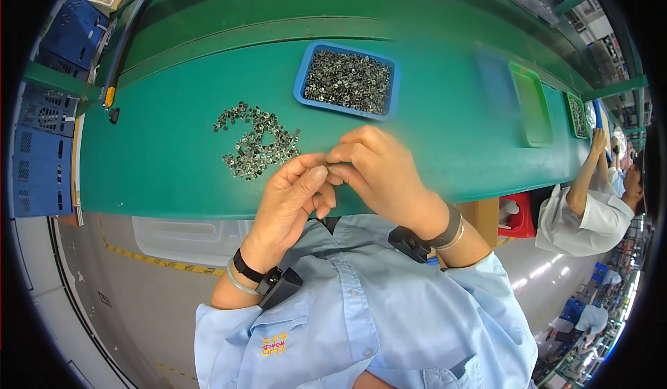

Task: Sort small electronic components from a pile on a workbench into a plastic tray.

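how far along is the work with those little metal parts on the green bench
Done, it seems: a loose pile of small metal parts lies out on the green bench, apart from the tray. In hand: the left hand and right hand meet fingertip to fingertip, pinching something too small to make out. Left: the blue tray is full of parts, so probably most of the job remains.

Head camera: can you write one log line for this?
left hand fingertips meet right hand | item hidden | loose metal parts beside | blue tray full
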{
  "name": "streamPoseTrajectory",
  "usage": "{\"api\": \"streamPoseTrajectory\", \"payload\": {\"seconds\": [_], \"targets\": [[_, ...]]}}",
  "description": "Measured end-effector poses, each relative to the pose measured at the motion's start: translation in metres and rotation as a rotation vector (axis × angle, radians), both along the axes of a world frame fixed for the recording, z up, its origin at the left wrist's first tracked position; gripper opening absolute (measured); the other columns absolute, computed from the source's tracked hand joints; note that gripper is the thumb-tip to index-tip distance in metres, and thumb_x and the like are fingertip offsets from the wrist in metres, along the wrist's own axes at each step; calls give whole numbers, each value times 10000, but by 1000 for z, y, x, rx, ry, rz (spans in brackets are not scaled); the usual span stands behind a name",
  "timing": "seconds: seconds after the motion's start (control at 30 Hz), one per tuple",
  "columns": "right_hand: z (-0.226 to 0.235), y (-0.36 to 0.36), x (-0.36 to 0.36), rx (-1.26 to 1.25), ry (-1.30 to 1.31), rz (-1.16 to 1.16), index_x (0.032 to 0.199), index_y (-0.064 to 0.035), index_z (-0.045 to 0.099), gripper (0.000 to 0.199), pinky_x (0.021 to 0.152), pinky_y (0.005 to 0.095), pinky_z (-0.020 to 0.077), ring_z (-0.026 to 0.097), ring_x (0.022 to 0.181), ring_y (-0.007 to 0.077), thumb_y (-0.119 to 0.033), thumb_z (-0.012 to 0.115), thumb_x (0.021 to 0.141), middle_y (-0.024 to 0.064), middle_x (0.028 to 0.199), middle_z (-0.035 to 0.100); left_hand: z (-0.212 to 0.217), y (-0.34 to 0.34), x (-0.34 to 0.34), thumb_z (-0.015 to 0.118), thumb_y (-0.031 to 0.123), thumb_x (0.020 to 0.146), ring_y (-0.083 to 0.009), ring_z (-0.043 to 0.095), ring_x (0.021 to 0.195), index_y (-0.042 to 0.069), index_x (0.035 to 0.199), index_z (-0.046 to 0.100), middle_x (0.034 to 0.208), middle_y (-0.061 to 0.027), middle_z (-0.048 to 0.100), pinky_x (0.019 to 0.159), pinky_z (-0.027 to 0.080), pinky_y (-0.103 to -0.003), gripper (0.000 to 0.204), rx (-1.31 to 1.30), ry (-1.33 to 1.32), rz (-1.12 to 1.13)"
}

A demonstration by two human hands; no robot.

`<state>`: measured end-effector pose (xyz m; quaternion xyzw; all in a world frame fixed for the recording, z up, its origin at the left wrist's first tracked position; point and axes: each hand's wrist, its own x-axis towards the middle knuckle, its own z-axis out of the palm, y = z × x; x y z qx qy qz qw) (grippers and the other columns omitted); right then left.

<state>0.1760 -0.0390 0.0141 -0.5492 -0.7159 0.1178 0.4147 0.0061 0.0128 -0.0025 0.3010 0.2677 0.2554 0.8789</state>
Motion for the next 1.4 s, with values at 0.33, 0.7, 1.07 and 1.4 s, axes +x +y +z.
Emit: {"api": "streamPoseTrajectory", "payload": {"seconds": [0.33, 0.7, 1.07, 1.4], "targets": [[0, -6, -3, -173, 203, 67, 950, -59, 607, 226, 725, 347, 488, 576, 859, 250, -84, 707, 749, 76, 937, 570, -8, 2, -10, 578, 151, 917, -100, 573, 658, -1, 1052, 596, 846, -61, 640, 531, 451, -217, 204, 86, 37, -35], [-9, -5, -5, -94, 133, 12, 920, -68, 618, 183, 669, 323, 500, 594, 811, 234, -67, 701, 757, 71, 897, 585, -2, 3, -9, 585, 152, 913, -104, 563, 610, -3, 1018, 605, 788, -71, 641, 506, 445, -216, 189, 96, 123, -15], [-12, -8, -3, 8, 118, 11, 911, -73, 619, 196, 646, 325, 487, 592, 785, 236, -59, 709, 737, 61, 873, 588, -1, -2, -5, 578, 140, 915, -109, 542, 566, 4, 1009, 597, 766, -78, 633, 465, 417, -215, 167, 11, 63, 7], [-11, -12, -6, 57, -67, -20, 922, -82, 622, 203, 664, 336, 449, 578, 789, 230, -100, 704, 738, 40, 872, 591, -2, -2, -7, 571, 136, 918, -98, 542, 559, 18, 960, 576, 737, -64, 619, 465, 409, -199, 125, 24, 98, 32]]}}
